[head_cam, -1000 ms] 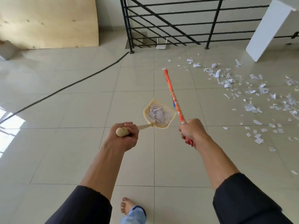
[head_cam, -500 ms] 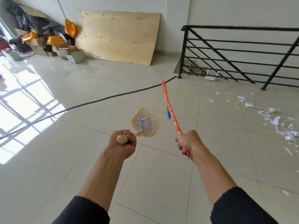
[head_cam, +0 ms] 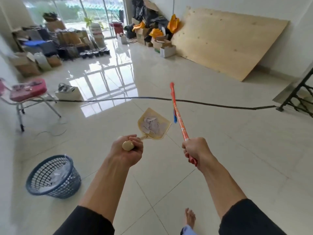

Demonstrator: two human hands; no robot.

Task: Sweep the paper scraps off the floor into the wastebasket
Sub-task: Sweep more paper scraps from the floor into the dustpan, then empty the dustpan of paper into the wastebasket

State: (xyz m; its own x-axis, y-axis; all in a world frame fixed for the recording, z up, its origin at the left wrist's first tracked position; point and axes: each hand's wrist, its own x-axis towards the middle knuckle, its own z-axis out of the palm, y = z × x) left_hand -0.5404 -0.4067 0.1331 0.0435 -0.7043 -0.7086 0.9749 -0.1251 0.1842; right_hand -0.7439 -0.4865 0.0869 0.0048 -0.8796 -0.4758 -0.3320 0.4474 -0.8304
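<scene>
1. The left hand (head_cam: 128, 150) is wrapped tight round the handle of a yellow dustpan (head_cam: 153, 125), fingers curled over it and the rounded knob end poking out toward the person.
2. The dustpan is held up off the floor, out in front of the hand, and a heap of white paper scraps (head_cam: 152, 127) lies in its tray.
3. The right hand (head_cam: 196, 150) is clenched round an orange broom handle (head_cam: 178, 116); the stick slants up and away to the left, and a short red stub shows below the fist.
4. A bit of blue hangs beside the stick about halfway along it; what it is I cannot tell.
5. The wastebasket (head_cam: 54, 178), a dark blue lattice basket, stands on the floor (head_cam: 237, 158) down to the left, well apart from the dustpan, with pale paper already inside it.
6. A black cable (head_cam: 220, 103) runs across the shiny tiles beyond the dustpan, reaching the foot of a black railing (head_cam: 298, 97) at the right edge.
7. A big sheet of plywood (head_cam: 225, 43) leans against the right-hand wall.
8. A folding chair (head_cam: 27, 92) with a pink seat stands at far left, and cardboard boxes (head_cam: 162, 44) and clutter are heaped at the back by the window.
9. A bare foot (head_cam: 189, 217) shows at the bottom, between the two dark sleeves.
</scene>
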